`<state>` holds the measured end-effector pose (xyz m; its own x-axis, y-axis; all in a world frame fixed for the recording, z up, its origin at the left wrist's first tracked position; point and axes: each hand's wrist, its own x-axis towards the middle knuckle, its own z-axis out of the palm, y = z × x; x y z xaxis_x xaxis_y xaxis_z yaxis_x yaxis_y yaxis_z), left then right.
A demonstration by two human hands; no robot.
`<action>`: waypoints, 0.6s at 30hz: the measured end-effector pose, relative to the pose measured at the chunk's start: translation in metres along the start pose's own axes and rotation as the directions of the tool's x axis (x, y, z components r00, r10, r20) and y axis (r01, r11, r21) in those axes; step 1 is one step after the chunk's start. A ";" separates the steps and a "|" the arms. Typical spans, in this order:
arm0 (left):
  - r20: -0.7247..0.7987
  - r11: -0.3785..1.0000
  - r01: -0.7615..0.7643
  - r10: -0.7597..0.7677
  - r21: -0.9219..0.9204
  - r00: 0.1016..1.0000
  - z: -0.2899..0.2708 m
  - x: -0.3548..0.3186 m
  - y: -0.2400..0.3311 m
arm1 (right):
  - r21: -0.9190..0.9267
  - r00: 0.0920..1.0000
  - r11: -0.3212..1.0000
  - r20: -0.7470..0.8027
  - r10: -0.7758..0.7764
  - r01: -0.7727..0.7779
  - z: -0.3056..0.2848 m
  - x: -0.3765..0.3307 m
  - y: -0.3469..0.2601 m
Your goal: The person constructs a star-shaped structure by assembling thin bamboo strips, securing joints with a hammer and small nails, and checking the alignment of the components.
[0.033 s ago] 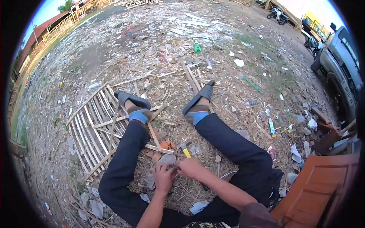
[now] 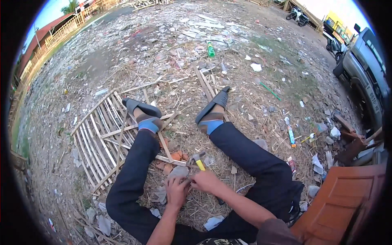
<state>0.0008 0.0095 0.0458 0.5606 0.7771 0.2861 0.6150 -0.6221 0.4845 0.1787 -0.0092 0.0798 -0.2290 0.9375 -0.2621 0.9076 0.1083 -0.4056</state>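
Right hand (image 2: pixel 207 182) fingers closed round yellow-handled hammer (image 2: pixel 198 160); left hand (image 2: pixel 177 190) fingers curled, contents unclear; bamboo lattice (image 2: pixel 102 136) alongside.

the right hand (image 2: pixel 207 182) hides most of the hammer's yellow handle (image 2: pixel 200 164).

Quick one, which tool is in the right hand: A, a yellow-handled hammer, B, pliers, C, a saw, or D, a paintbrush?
A: the right hand grips a hammer by its yellow handle, head pointing away, close beside the left hand.
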 end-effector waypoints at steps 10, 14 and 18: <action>-0.019 0.964 0.009 -0.014 -0.264 1.000 0.007 0.005 0.017 | 0.427 0.887 0.883 -0.460 0.025 0.196 0.004 -0.043 0.003; 0.002 0.960 0.005 -0.005 -0.281 1.000 -0.010 0.035 0.010 | 0.703 0.853 0.711 -0.374 0.365 0.004 -0.020 -0.063 -0.008; -0.100 0.985 0.127 -0.138 -0.112 0.985 0.004 0.075 -0.022 | 0.942 0.822 0.335 -0.193 0.535 0.003 0.004 -0.087 -0.002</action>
<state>0.0316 0.0808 0.0537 0.4118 0.8614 0.2974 0.6150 -0.5035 0.6068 0.1956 -0.0923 0.0997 0.3657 0.8927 -0.2634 -0.0277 -0.2724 -0.9618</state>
